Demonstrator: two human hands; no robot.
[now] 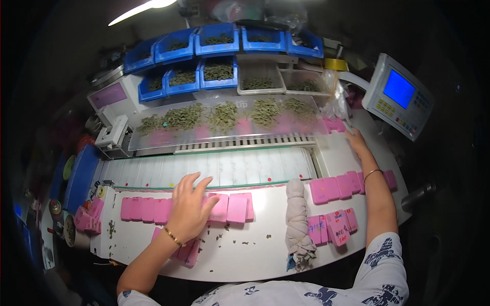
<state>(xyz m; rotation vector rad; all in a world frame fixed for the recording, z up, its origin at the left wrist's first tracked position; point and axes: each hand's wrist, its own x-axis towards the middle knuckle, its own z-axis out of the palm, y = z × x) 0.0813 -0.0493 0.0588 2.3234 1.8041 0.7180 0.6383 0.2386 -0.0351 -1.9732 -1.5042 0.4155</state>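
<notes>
My left hand (188,210) hovers over the row of pink blocks (145,209) on the white worktop. Its fingers are spread and it holds nothing. Under that wrist, more pink blocks (190,253) lie partly hidden. My right arm stretches to the far right, where my right hand (358,143) is beside a pink block (334,125) and a crumpled clear plastic bag (337,104). Its fingers are small and dim, so their grip is unclear. Below that forearm runs another row of pink blocks (334,188), partly covered by the arm.
A twisted grey cloth (297,219) lies beside marked pink blocks (337,228). Dried green pieces sit in piles on a clear tray (245,133), below blue bins (218,40). A white segmented strip (219,168) crosses the bench. At right stands a control panel (399,97) with blue screen.
</notes>
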